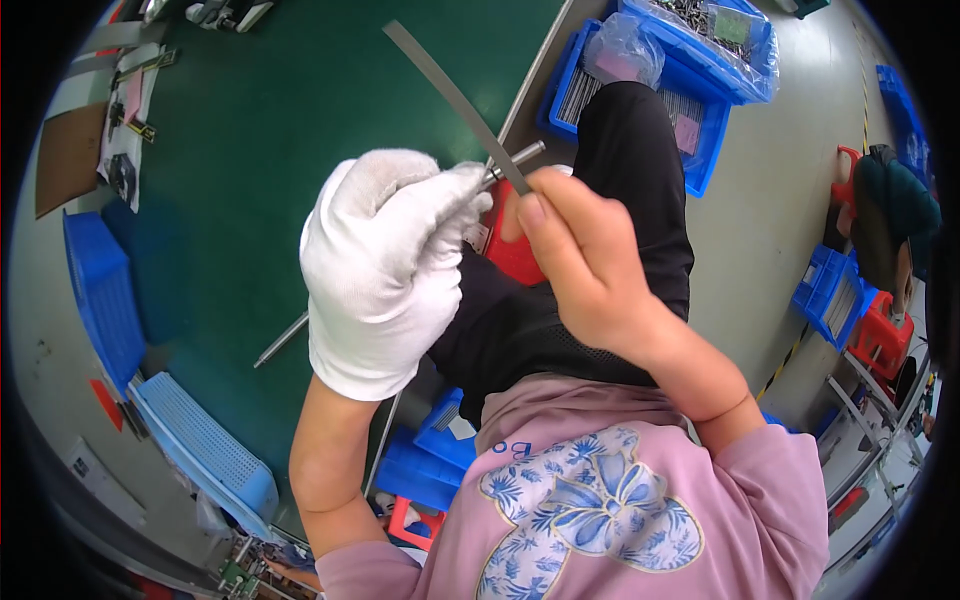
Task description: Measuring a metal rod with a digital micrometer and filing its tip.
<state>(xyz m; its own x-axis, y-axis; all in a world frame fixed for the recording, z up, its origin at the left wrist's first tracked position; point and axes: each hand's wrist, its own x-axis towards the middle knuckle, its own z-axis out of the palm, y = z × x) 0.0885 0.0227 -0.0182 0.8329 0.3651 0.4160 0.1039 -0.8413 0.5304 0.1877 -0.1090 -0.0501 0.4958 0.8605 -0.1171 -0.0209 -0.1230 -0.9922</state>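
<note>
My left hand (380,265), in a white glove, is closed around a thin metal rod (282,338). One end of the rod sticks out at the lower left of the glove, and the other points to the upper right past the fingertips. Bare and pinched, my right hand (592,255) grips the lower end of a long flat grey strip (445,92), which may be a file. The strip slants up to the left and crosses the rod close to its upper end. Whether the two touch is hard to make out.
Below lies a green tabletop (230,110). Blue bins (710,160) with metal parts and a plastic bag (625,50) stand at the upper right, beyond my knee. Light-blue perforated tray (205,440) and blue bin (105,290) line the left edge. A red stool (880,335) is far right.
</note>
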